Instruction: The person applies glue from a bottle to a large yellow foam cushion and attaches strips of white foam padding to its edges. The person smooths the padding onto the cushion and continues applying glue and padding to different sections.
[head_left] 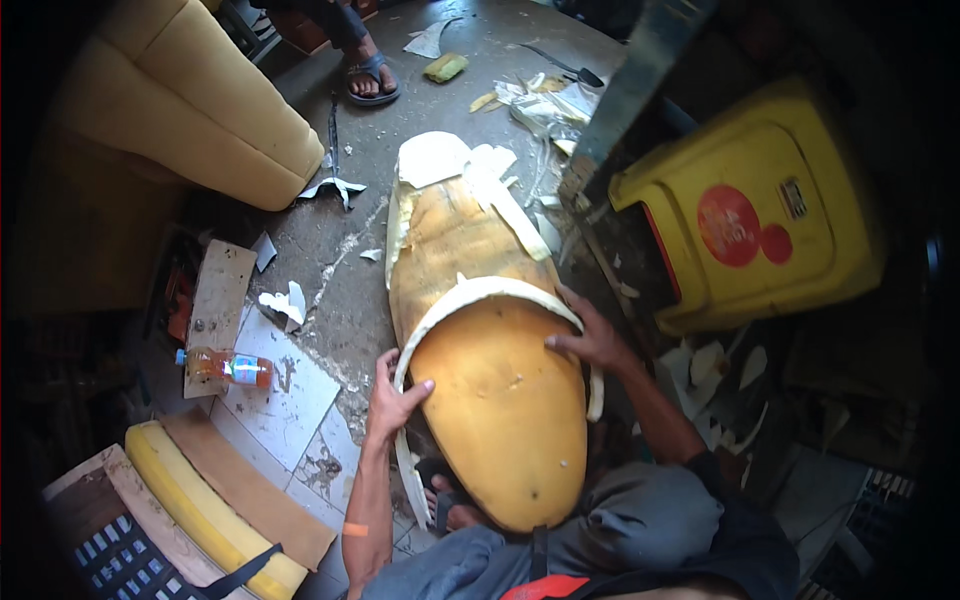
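A long padded seat [505, 420], probably a motorcycle seat, lies before me with its smooth, rounded yellow-orange end toward my lap. Its far part is brownish foam, with pale foam pieces [432, 158] on the top end. A white foam strip [470, 290] arches across the seat's middle and hangs down both sides. My left hand [393, 400] grips the strip and the seat's left edge, thumb on the orange surface. On the right edge, my right hand [592, 338] is closed round the strip, thumb also on top. Fingers on the outer sides are partly hidden.
A yellow plastic stool [750, 210] lies tipped at the right beside a metal post [635, 95]. Tan upholstery [210, 90] stands at the far left. A drink bottle [228, 368] lies at left. Foam scraps [286, 305] litter the floor; another person's foot [370, 78] is beyond.
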